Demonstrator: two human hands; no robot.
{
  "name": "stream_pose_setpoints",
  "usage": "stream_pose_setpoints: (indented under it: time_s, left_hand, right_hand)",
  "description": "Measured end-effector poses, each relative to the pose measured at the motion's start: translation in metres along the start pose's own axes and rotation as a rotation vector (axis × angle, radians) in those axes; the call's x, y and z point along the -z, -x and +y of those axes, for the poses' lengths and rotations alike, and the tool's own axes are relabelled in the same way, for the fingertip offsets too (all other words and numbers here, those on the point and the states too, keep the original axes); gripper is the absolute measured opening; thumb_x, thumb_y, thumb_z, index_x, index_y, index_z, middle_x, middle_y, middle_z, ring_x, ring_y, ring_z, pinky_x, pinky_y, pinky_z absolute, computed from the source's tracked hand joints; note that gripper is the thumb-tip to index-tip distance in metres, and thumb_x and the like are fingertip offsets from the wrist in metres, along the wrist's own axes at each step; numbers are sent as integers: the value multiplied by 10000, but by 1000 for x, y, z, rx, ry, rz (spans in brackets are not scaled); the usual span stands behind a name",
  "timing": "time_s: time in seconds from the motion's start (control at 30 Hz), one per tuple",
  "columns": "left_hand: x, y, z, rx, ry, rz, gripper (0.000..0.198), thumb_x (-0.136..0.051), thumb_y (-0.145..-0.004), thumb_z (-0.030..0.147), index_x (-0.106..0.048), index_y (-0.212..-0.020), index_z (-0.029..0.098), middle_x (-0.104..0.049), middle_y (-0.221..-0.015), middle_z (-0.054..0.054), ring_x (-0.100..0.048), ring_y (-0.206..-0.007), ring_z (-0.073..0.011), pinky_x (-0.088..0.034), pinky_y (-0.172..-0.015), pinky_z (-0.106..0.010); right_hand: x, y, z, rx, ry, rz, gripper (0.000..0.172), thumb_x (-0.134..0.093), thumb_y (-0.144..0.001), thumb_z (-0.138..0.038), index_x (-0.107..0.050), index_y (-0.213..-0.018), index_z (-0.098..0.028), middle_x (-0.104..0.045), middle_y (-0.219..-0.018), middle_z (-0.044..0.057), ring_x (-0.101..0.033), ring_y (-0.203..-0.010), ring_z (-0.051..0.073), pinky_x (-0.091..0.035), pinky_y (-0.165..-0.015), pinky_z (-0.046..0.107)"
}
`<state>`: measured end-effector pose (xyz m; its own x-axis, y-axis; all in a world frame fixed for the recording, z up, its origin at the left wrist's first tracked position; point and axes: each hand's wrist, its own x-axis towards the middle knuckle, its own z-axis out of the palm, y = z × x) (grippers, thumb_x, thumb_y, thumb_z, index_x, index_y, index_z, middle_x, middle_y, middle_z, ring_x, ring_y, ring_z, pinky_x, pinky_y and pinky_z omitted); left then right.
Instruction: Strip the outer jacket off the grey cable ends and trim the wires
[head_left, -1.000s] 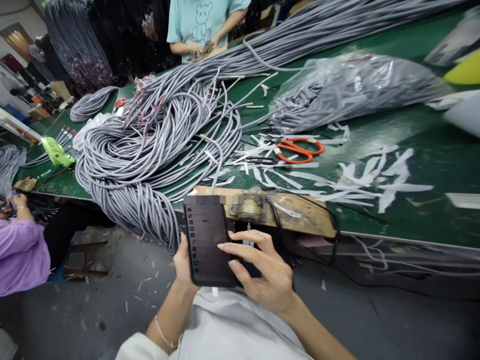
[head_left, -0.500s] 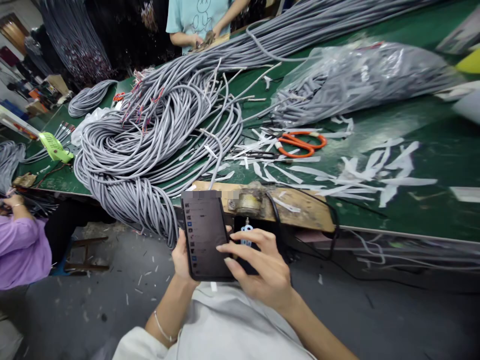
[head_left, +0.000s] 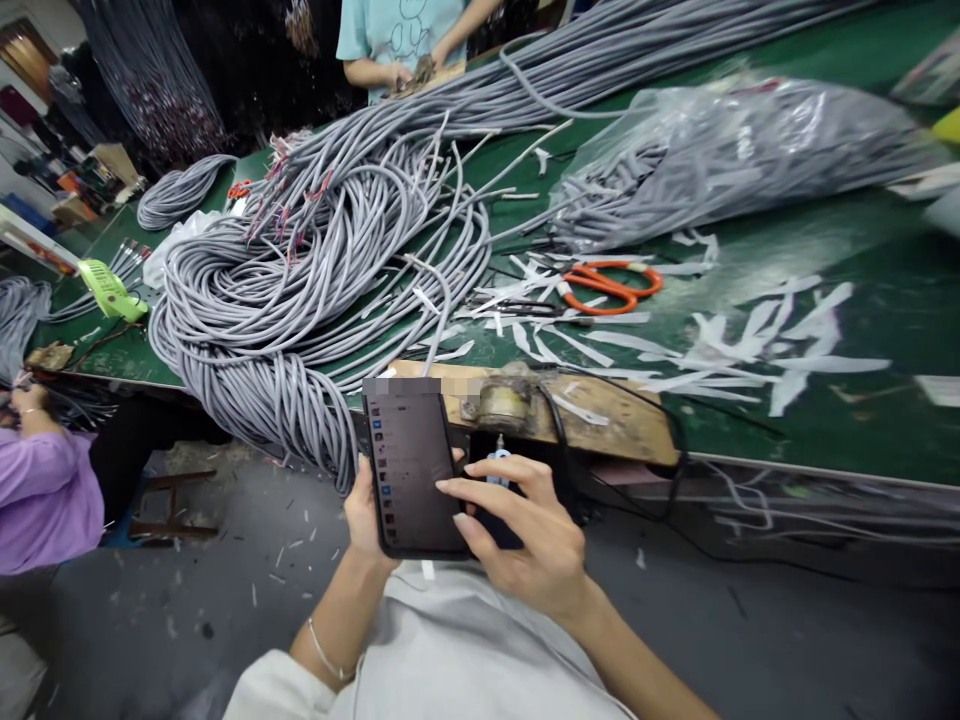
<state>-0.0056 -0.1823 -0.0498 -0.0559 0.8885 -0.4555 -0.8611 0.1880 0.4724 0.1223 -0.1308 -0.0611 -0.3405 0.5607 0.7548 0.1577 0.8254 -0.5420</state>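
Note:
A dark phone [head_left: 417, 480] with a list on its lit screen is held upright by my left hand [head_left: 367, 520], whose fingers wrap behind it. My right hand [head_left: 525, 530] is at the phone's right side with fingers apart, the index fingertip at or just over the screen. Beyond the phone, a wooden board [head_left: 630, 425] with a worn metal fixture [head_left: 504, 402] lies at the table's front edge. A big heap of grey cables [head_left: 247, 290] spreads to the left.
Orange-handled scissors [head_left: 611, 287] and white strips [head_left: 810, 335] lie on the green table [head_left: 885, 430]. A plastic bag of cables [head_left: 735, 160] is behind. One person [head_left: 405, 40] stands across the table; another in purple [head_left: 52, 485] sits at left.
The list on the phone screen has scrolled. My right index finger has shifted very slightly up and right. The view has moved a little.

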Motion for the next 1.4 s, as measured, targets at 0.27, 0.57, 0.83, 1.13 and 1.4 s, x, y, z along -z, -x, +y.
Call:
stream_pose_setpoints:
  time_s: [0.27,0.57,0.83,1.13,1.4]
  left_hand:
    - [2,-1,1,-16,-15,-74,643,-354,-811,570,-594,-1097,46,-587,-1149,-188,-453,-1163,-343,-311,-999,-489]
    - [4,1,0,1,-7,-87,708,-310,-803,607,-571,-1127,34,-577,-1151,-205,-515,-1080,-346,-322,-975,-487]
    - [7,2,-2,46,-16,-115,817,-253,-772,673,-518,-1178,15,-611,-1047,-213,-562,-960,-322,-345,-923,-456]
    - [8,2,-3,59,22,-158,792,-391,-720,670,-535,-1160,27,-633,-929,-161,-572,-839,-250,-368,-864,-363]
    - [14,-1,-3,21,88,-167,729,-469,-713,622,-569,-1121,26,-613,-1027,-156,-551,-875,-238,-397,-826,-338]
  right_hand:
    - [-2,0,1,9,-9,2,219,-522,-767,-117,-583,-962,-194,-653,-745,39,-578,-757,204,-433,-698,382]
    - [5,-1,-5,66,-78,-31,184,-524,-731,-81,-574,-879,-177,-661,-676,27,-576,-721,195,-424,-680,374]
    - [5,0,-18,118,-203,-117,125,-496,-728,-81,-544,-805,-168,-665,-620,-15,-603,-757,186,-381,-716,350]
    - [-3,2,-24,109,-259,-160,119,-492,-751,-106,-555,-841,-152,-684,-712,-11,-544,-754,175,-332,-701,333]
    - [-16,5,-25,127,-268,-215,125,-487,-758,-111,-557,-857,-143,-680,-738,-5,-470,-693,158,-295,-650,321]
